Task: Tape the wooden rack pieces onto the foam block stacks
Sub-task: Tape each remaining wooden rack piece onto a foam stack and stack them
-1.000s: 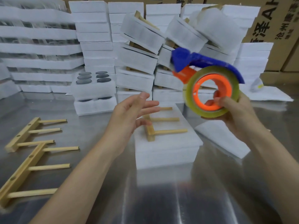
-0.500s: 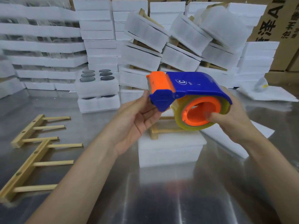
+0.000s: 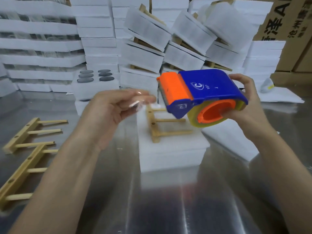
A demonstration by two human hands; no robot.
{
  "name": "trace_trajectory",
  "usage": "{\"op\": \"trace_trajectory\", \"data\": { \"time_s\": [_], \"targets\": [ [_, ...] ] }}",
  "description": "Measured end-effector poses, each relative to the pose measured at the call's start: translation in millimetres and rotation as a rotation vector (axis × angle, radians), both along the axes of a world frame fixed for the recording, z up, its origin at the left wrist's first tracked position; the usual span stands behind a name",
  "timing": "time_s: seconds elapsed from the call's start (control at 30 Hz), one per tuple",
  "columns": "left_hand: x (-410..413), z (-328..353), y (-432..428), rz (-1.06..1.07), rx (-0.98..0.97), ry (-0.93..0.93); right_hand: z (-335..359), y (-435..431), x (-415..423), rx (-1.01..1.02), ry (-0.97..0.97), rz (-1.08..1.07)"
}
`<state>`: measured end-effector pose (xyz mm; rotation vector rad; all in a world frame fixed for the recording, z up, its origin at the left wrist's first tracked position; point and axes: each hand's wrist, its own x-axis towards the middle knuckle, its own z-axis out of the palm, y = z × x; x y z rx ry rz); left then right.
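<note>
A wooden rack piece [image 3: 155, 130] lies on top of a white foam block stack [image 3: 172, 154] at the table's centre. Above it, my right hand [image 3: 248, 108] grips a blue and orange tape dispenser [image 3: 207, 86] loaded with a yellowish roll, its orange cutter end pointing left. My left hand [image 3: 114, 108] is blurred just left of the cutter. A glinting strip of clear tape [image 3: 136, 102] sits between its fingertips, which seem to pinch it.
Two spare wooden racks [image 3: 23, 135] [image 3: 22, 173] lie on the steel table [image 3: 168, 200] at the left. Piled foam blocks [image 3: 143, 53] fill the back, one holding dark discs [image 3: 94, 76]. A loose foam sheet [image 3: 228, 142] lies at the right, cardboard boxes [image 3: 287, 19] behind.
The dispenser turned cutter-first toward my left hand. That hand met the cutter end, then drew back to the left with clear tape at its fingertips.
</note>
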<state>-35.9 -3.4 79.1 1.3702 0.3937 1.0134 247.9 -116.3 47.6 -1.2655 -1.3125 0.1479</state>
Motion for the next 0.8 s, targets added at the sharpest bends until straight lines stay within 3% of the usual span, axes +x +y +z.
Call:
{"op": "trace_trajectory", "data": {
  "time_s": [0.1,0.17,0.27,0.4,0.8],
  "targets": [
    [-21.8,4.5,19.3,0.183,-0.136,-0.104,-5.3,-6.3,22.1,0.048,0.130,-0.138],
    [-26.7,0.4,28.4,0.320,-0.152,-0.021,-10.5,-8.1,31.2,0.045,0.147,-0.216],
    [-21.1,-8.4,34.4,0.349,-0.215,0.109,-16.3,-2.9,30.0,0.018,0.133,-0.266],
    [-18.6,-15.1,41.3,0.488,-0.145,0.280,-12.2,3.9,26.8,0.059,0.181,-0.318],
    [-13.5,-31.7,50.7,0.430,-0.164,0.545,-31.1,11.3,38.1,-0.044,0.113,-0.407]
  ]
}}
